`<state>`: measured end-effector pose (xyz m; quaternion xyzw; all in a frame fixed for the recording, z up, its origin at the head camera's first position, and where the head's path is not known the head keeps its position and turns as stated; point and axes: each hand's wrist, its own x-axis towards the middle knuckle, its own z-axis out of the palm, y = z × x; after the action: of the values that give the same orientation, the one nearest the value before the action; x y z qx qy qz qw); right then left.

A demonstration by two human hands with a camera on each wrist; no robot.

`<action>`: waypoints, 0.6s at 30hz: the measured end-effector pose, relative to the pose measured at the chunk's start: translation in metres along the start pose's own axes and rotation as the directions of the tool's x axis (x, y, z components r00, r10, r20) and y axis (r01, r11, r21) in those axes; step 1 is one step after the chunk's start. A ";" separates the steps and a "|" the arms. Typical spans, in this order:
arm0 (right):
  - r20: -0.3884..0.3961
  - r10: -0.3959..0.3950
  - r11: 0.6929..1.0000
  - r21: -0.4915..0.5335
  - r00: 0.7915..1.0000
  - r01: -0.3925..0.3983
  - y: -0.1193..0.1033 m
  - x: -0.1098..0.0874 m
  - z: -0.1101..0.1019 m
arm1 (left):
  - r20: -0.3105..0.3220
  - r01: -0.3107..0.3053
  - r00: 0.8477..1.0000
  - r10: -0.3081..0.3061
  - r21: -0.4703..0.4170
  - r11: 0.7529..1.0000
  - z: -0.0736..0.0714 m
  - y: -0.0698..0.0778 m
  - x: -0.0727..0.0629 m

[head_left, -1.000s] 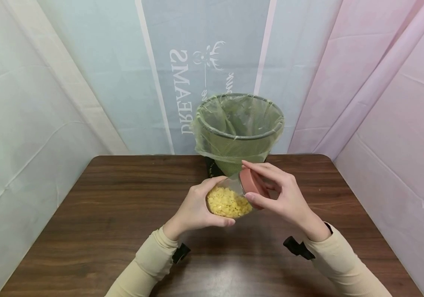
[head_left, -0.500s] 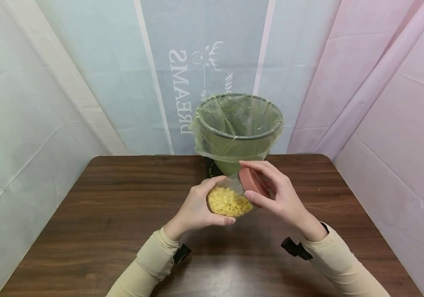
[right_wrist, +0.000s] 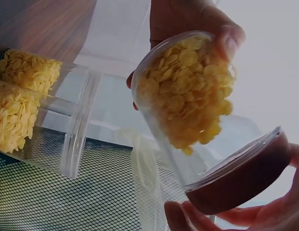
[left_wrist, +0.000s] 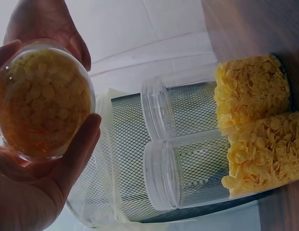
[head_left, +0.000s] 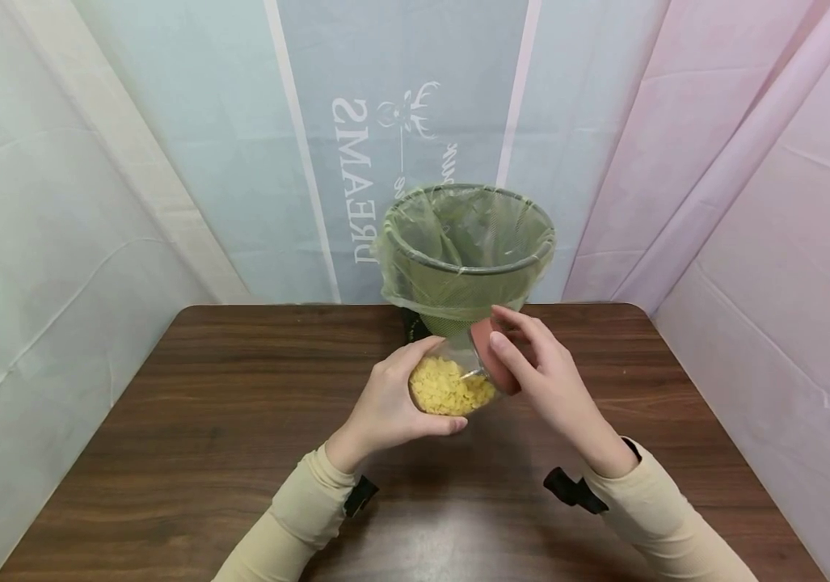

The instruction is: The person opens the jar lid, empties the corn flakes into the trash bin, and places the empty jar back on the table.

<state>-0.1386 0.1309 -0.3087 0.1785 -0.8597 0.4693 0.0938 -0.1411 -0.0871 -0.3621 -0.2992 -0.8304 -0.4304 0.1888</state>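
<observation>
Pale fabric panels (head_left: 589,73) enclose the work area at the back and on both sides; the rear one carries white mirrored lettering (head_left: 351,178). Below them lies a dark wood-grain table (head_left: 240,388). Toward its rear edge I see a mesh bin (head_left: 469,271), its pale green liner (head_left: 451,291) folded outward over the rim.

Left hand (head_left: 389,400): gripping. Thumb and fingers curl round a jar (head_left: 452,384) with clear walls, held above the table in front of the bin. It is tilted, mouth toward the other hand, and partly filled with yellow flakes (right_wrist: 185,91).

Right hand (head_left: 553,376): gripping. Thumb and fingers hold the pink lid (right_wrist: 240,178) at the jar mouth — I cannot tell from my views whether it is fully seated.

On the left wrist view I read two more clear containers, side by side against the mesh: an upper container (left_wrist: 253,94) and a lower container (left_wrist: 265,154), both partly filled with similar flakes. Both forearms wear beige sleeves (head_left: 298,509); a black fitting (head_left: 576,491) sits at the right wrist — another (head_left: 360,495) at the left.
</observation>
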 end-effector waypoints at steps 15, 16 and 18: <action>0.047 -0.029 1.000 0.013 0.999 0.028 0.001 0.002 -0.006 | -0.039 0.053 0.998 -0.054 -0.027 0.998 -0.001 0.003 -0.001; 0.048 -0.051 0.998 0.030 0.998 0.050 0.001 0.002 -0.006 | -0.033 0.057 0.998 -0.058 -0.045 0.997 -0.001 0.003 -0.001; 0.050 -0.096 0.993 0.067 0.994 0.092 0.002 0.002 -0.007 | -0.018 0.071 0.997 -0.072 -0.082 0.994 -0.001 0.002 -0.001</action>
<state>-0.1413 0.1376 -0.3060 0.2342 -0.8371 0.4867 0.0871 -0.1390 -0.0870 -0.3604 -0.2722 -0.8205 -0.4733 0.1694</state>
